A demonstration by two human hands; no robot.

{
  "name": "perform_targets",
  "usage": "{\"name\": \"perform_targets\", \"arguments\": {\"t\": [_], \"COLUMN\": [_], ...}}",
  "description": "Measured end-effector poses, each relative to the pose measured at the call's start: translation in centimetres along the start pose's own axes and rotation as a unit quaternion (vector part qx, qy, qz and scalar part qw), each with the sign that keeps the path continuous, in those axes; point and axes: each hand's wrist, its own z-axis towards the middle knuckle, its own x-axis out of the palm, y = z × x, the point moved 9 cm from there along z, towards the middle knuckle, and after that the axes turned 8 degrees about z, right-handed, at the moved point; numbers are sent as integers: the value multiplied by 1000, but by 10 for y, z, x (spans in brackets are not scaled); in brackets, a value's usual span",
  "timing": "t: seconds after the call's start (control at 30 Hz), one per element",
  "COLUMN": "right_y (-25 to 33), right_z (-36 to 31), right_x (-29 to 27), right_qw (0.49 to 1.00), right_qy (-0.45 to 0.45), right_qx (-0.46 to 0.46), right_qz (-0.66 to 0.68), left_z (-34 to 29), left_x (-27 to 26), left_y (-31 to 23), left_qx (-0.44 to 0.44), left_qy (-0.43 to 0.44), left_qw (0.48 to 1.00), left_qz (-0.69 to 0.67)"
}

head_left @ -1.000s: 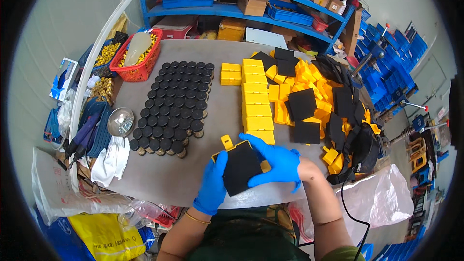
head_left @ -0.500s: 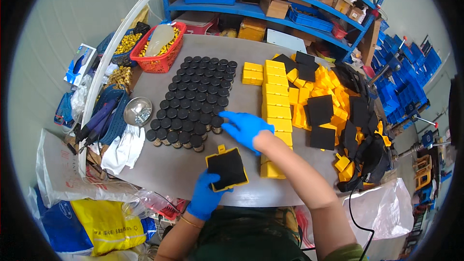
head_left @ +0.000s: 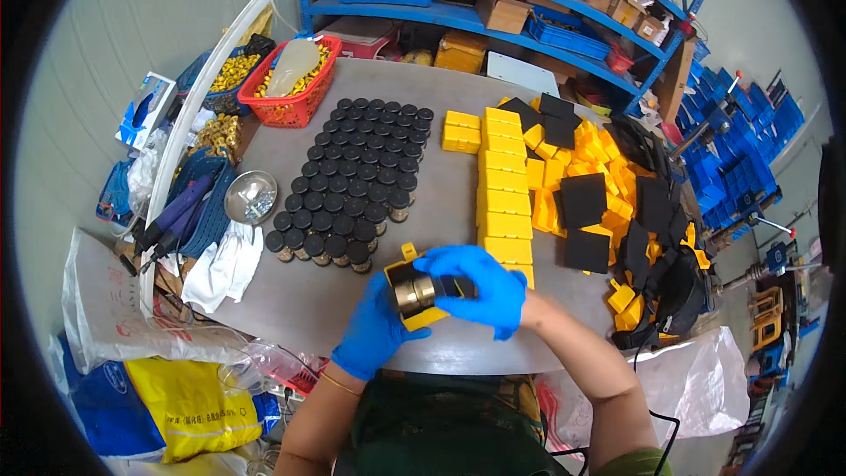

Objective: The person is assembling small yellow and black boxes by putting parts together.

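My left hand, in a blue glove, grips a small yellow box by its left side near the table's front edge. My right hand, gloved too, has its fingers around a brass-coloured cylinder with a black cap. The cylinder lies tilted on its side over the box; whether it touches the inside is hidden. Further left and back, several black-capped pieces stand upright in close rows. A row of closed yellow boxes runs just beyond my right hand.
Loose yellow boxes and black foam sheets are heaped at the right. At the left are a metal bowl of small hardware, a white cloth and a red basket of brass-coloured parts. Blue shelving stands behind the table.
My right hand has come from the rows of capped pieces to the box, bringing a brass cylinder from their near right corner. The box has tilted in my left hand.
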Motion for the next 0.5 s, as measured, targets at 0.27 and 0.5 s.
{"name": "perform_targets", "arguments": {"t": [0.27,0.5], "right_y": [-13,-35], "right_z": [-34,-46], "right_x": [-9,11], "right_qw": [915,856], "right_qy": [-47,-18], "right_qx": [272,290], "right_qz": [295,427], "left_z": [-12,-16], "left_x": [24,20], "left_y": [-14,-10], "left_qx": [-138,-115], "left_qy": [100,69], "left_qw": [972,988], "left_qz": [-164,-82]}}
